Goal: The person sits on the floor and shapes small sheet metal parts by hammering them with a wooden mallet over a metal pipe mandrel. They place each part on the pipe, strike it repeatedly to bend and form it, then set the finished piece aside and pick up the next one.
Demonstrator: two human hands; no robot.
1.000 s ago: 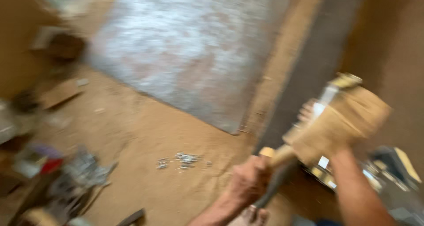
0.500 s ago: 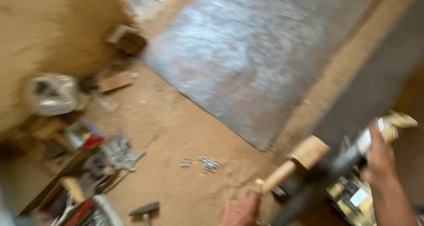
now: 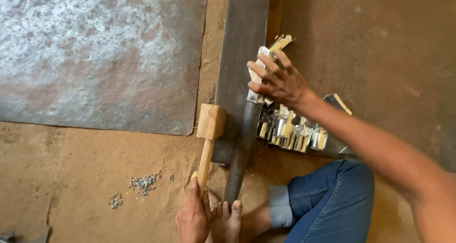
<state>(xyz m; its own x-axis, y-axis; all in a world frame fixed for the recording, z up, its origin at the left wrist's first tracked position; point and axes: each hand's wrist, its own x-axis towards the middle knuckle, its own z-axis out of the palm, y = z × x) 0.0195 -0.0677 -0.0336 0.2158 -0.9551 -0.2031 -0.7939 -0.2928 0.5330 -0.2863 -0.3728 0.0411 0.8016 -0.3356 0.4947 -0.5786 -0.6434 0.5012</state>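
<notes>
Here the small folded piece of shiny sheet metal lies on the upper end of a dark round bar, its long axis running roughly up the picture and in line with the bar. The right hand is on it from the right side: fingers spread and laid flat across the piece, pressing it against the bar rather than curled round it; how much of the piece sits under the palm cannot be told. The bar slopes from the hand down toward the lower edge of the view, where bare toes rest at its lower end. It lies over a flat dark steel beam that runs up and down the frame. The wooden mallet stands to the left of the bar, head resting on the beam's left edge, below and to the left of the sheet-metal piece, handle pointing down into the left hand, which is closed around the handle's end. So the piece is up and to the right of the mallet head, near but apart. Right of the bar, a cluster of similar shiny bent pieces lies against the beam. Further left, a large mottled metal sheet lies on the dirt floor, with small rivets scattered below it.
</notes>
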